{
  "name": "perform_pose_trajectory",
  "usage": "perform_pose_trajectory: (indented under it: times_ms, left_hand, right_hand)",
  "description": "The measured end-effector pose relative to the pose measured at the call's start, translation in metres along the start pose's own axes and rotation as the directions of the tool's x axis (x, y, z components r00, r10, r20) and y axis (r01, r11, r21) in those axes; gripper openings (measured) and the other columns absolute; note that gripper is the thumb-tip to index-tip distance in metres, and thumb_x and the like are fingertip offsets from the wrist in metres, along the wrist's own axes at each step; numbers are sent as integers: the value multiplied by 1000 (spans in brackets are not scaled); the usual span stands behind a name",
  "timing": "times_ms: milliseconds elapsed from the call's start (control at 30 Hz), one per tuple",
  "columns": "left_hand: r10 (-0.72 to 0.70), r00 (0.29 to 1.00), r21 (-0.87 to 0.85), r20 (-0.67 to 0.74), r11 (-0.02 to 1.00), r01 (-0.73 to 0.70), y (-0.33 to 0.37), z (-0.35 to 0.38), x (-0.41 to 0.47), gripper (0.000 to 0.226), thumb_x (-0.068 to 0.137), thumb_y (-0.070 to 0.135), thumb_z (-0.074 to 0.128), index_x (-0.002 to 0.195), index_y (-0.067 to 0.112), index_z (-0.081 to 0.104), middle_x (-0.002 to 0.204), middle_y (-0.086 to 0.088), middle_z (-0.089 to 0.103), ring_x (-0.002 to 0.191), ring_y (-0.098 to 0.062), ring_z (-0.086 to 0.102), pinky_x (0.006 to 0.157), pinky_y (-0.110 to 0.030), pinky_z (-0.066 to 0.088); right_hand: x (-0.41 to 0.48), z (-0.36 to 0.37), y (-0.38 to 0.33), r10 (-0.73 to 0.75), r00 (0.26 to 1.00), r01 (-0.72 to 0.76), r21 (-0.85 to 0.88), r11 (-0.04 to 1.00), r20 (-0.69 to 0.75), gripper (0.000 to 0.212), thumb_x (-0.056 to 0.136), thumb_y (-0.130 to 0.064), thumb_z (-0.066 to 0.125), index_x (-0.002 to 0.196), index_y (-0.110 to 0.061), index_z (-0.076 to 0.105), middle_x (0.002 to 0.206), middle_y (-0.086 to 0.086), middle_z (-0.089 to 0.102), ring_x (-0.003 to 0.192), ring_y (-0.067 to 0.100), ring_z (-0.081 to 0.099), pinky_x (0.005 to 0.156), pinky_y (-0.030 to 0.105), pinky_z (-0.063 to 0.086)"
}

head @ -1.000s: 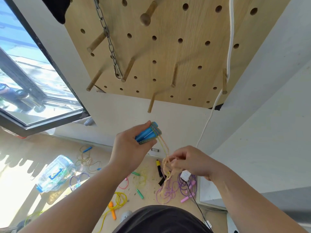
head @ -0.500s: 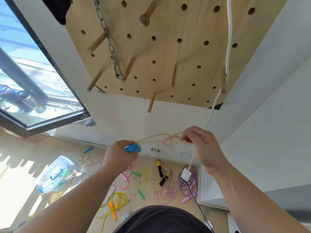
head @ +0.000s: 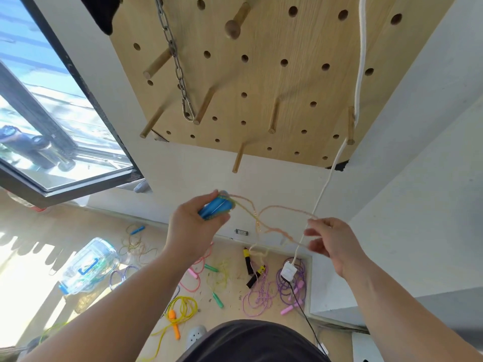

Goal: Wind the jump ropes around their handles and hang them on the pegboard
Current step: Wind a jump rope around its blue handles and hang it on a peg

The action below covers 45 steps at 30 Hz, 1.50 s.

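1. Head view: my left hand [head: 193,226] grips two blue handles [head: 214,208], mid-frame.
2. My right hand [head: 333,241], at 3 o'clock from them, pinches their one rope [head: 283,210], which hangs slack between.
3. The pegboard [head: 261,74] at 12 o'clock carries seven pegs [head: 273,116] and one chain [head: 177,66].

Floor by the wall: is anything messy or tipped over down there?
Yes. Several jump ropes lie loose and tangled on the floor, like the yellow rope with orange handles and the purple rope, not wound or hung on the pegboard. A clear plastic bin at the left looks tipped on its side.
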<state>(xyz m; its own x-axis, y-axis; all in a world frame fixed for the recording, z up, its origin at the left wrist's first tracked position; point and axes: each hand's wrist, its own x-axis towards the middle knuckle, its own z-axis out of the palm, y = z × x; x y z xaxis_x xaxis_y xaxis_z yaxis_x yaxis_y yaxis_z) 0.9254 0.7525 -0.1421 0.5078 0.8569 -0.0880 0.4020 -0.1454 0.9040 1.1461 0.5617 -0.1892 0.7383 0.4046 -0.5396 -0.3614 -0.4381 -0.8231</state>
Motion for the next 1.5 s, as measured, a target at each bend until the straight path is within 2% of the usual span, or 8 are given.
perform_pose_trajectory:
  times_ms: [200, 367, 500, 700, 967, 1167, 1333, 1500]
  left_hand:
    - [225, 968, -1, 113, 974, -227, 41, 9, -19, 58, 77, 15, 87, 117, 49, 63, 109, 22, 68, 96, 9, 65, 84, -7, 50]
    - [276, 957, 47, 85, 959, -281, 52, 14, -23, 58, 76, 15, 88, 127, 34, 68, 105, 24, 66, 97, 12, 63, 82, -4, 48]
    - [265, 964, 78, 31, 961, -267, 45, 10, -22, 56, 78, 15, 87, 128, 29, 68, 102, 30, 62, 93, 14, 62, 81, -5, 49]
    - [138, 985, 86, -101, 988, -129, 22, -1, -12, 53, 79, 21, 87, 128, 29, 69, 103, 20, 69, 89, 5, 66, 80, -9, 51]
    - [24, 995, 255, -99, 967, 2, -8, -6, 1, 52, 82, 26, 83, 132, 27, 67, 111, 8, 69, 87, -6, 62, 77, -13, 44]
    - [37, 996, 201, -84, 979, -19, -8, 3, -9, 47, 83, 26, 83, 125, 36, 66, 92, 19, 65, 75, 3, 61, 62, -5, 41]
    - [125, 990, 230, 66, 964, -137, -8, -2, -12, 51, 82, 23, 84, 123, 42, 60, 86, 18, 65, 77, 6, 62, 61, -2, 43]
    - [39, 957, 494, 287, 850, -183, -17, -11, -7, 62, 83, 31, 82, 138, 39, 53, 87, 17, 62, 78, -5, 62, 69, -14, 44]
  right_hand:
    - [-22, 32, 2, -64, 912, 235, -387, 892, 406, 70, 87, -28, 64, 148, -45, 35, 145, -13, 44, 138, 12, 41, 107, 36, 40]
    - [-45, 66, -21, -156, 760, 350, -195, 916, 631, 29, 96, -16, 46, 112, -27, 67, 116, -2, 73, 108, 13, 68, 100, 36, 51]
    - [-48, 73, -23, -104, 739, 399, -308, 864, 665, 22, 104, -19, 50, 102, -18, 72, 78, -1, 64, 63, 12, 57, 63, 25, 50]
    - [-34, 59, -17, -219, 781, 534, -445, 718, 585, 16, 99, -30, 63, 104, -21, 76, 80, -3, 69, 70, 13, 61, 71, 27, 51]
    - [-35, 39, -19, -237, 855, 258, 18, 966, 462, 18, 94, -24, 69, 91, -8, 77, 61, 3, 51, 52, 14, 47, 50, 25, 43]
    - [-31, 35, -25, -216, 859, 420, -398, 815, 464, 18, 93, -41, 70, 94, -24, 76, 68, -3, 44, 64, 12, 41, 64, 26, 35]
    - [-32, 37, -25, -259, 846, 479, -452, 753, 465, 20, 97, -35, 65, 116, -40, 61, 67, -2, 39, 58, 14, 37, 62, 30, 39]
    - [-36, 43, -37, -366, 840, 507, -341, 791, 399, 29, 106, -27, 50, 82, -24, 67, 55, -7, 39, 53, 13, 34, 55, 26, 31]
